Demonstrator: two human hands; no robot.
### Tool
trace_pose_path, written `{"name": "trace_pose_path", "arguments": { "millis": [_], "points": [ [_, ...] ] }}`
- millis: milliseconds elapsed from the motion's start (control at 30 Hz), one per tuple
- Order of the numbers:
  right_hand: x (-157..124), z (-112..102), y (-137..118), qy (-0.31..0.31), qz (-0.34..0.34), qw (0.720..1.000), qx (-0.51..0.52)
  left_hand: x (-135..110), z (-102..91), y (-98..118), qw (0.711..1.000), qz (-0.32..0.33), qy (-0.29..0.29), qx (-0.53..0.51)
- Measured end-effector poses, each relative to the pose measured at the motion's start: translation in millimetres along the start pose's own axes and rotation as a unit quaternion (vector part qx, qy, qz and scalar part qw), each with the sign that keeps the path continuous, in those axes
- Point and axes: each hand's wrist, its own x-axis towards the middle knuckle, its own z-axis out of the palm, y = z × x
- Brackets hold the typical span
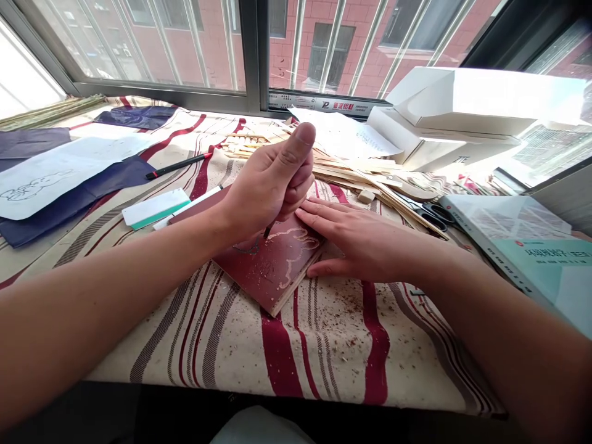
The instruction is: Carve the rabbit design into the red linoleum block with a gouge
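Note:
A reddish-brown board, tilted on the striped cloth, bears pale carved outlines and dark drawn lines. My left hand is closed in a fist above it, thumb on top, around a carving tool. Only the tool's dark lower end shows, pointing down at the carved surface; the handle is hidden in my fist. On the board's right edge lies my right hand, fingers stretched out, the fingertips touching the board and the thumb by its near right side. Pale shavings are scattered over the surface.
Wood strips and a white box stand behind. Scissors and a book lie right. At left are a black pen, a white-and-green eraser box and a drawing sheet. Wood crumbs dot the cloth.

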Motion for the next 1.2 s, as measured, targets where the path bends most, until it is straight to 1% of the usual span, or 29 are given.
{"name": "trace_pose_path", "arguments": {
  "millis": [100, 167, 233, 300, 367, 400, 433, 467, 533, 567, 633, 667, 700, 767, 800, 867, 900, 967, 1033, 1100, 1167, 1200],
  "points": [
    [-0.3, 0.5, 1.2, 0.001, 0.000, 1.000, 0.010, -0.6, -0.1, -0.3, 1.000, 0.012, -0.016, -0.011],
    [-1.2, 1.2, 2.6, -0.002, 0.001, 1.000, 0.016, 0.3, -2.3, -1.9, 0.999, 0.012, -0.042, -0.020],
    [-2.4, 1.5, 3.7, 0.002, -0.002, 1.000, 0.027, 2.0, -6.2, -3.8, 0.997, 0.032, -0.071, -0.017],
    [-2.8, 0.4, 3.3, 0.033, -0.012, 0.998, 0.055, 3.5, -11.3, -4.8, 0.992, 0.084, -0.094, 0.010],
    [-0.9, -2.7, 0.6, 0.101, -0.005, 0.986, 0.132, 3.5, -15.9, -3.9, 0.984, 0.138, -0.100, 0.059],
    [1.2, -4.8, -1.7, 0.141, 0.003, 0.970, 0.196, 2.9, -17.6, -3.0, 0.979, 0.153, -0.100, 0.086],
    [4.2, -7.1, -4.4, 0.177, 0.010, 0.946, 0.271, 2.3, -18.6, -1.9, 0.976, 0.159, -0.099, 0.109],
    [7.9, -9.1, -7.4, 0.206, 0.012, 0.915, 0.345, 1.8, -19.2, -0.9, 0.974, 0.160, -0.099, 0.126],
    [17.3, -11.7, -12.7, 0.239, 0.001, 0.855, 0.461, 2.8, -19.4, 0.2, 0.971, 0.163, -0.096, 0.144],
    [22.6, -11.8, -14.4, 0.249, -0.009, 0.833, 0.495, 4.7, -20.0, 0.2, 0.970, 0.169, -0.093, 0.148],
    [33.4, -9.5, -15.5, 0.265, -0.020, 0.807, 0.527, 11.0, -24.9, -0.3, 0.962, 0.204, -0.089, 0.159],
    [38.6, -7.4, -14.8, 0.273, -0.022, 0.799, 0.535, 14.6, -30.3, -0.6, 0.956, 0.225, -0.092, 0.167],
    [43.4, -5.2, -13.6, 0.279, -0.023, 0.793, 0.541, 17.5, -38.0, -0.7, 0.946, 0.245, -0.107, 0.182],
    [51.0, -1.7, -10.5, 0.287, -0.021, 0.789, 0.542, 18.7, -59.9, -0.1, 0.932, 0.224, -0.138, 0.250],
    [53.5, -1.1, -9.0, 0.288, -0.019, 0.790, 0.541, 15.7, -72.9, 0.4, 0.913, 0.213, -0.154, 0.311],
    [56.2, -2.4, -6.9, 0.281, -0.012, 0.799, 0.532, 2.3, -98.4, 1.2, 0.850, 0.178, -0.191, 0.458],
    [56.4, -4.1, -6.3, 0.273, -0.009, 0.804, 0.528, -7.4, -108.9, 1.2, 0.822, 0.155, -0.199, 0.510],
    [55.4, -8.4, -5.9, 0.261, -0.010, 0.809, 0.527, -28.9, -122.0, -0.2, 0.772, 0.077, -0.217, 0.593],
    [53.2, -11.8, -5.6, 0.256, -0.011, 0.810, 0.527, -46.7, -124.6, -3.6, 0.748, 0.032, -0.233, 0.621],
    [50.3, -13.2, -4.0, 0.257, 0.010, 0.818, 0.514, -55.5, -121.0, -8.0, 0.734, 0.036, -0.236, 0.636],
    [46.1, -13.8, -0.5, 0.248, 0.041, 0.830, 0.498, -55.2, -116.4, -11.8, 0.729, 0.049, -0.240, 0.639],
    [43.4, -14.4, 1.9, 0.245, 0.050, 0.832, 0.495, -52.6, -114.8, -13.1, 0.729, 0.054, -0.245, 0.637]
  ]
}}
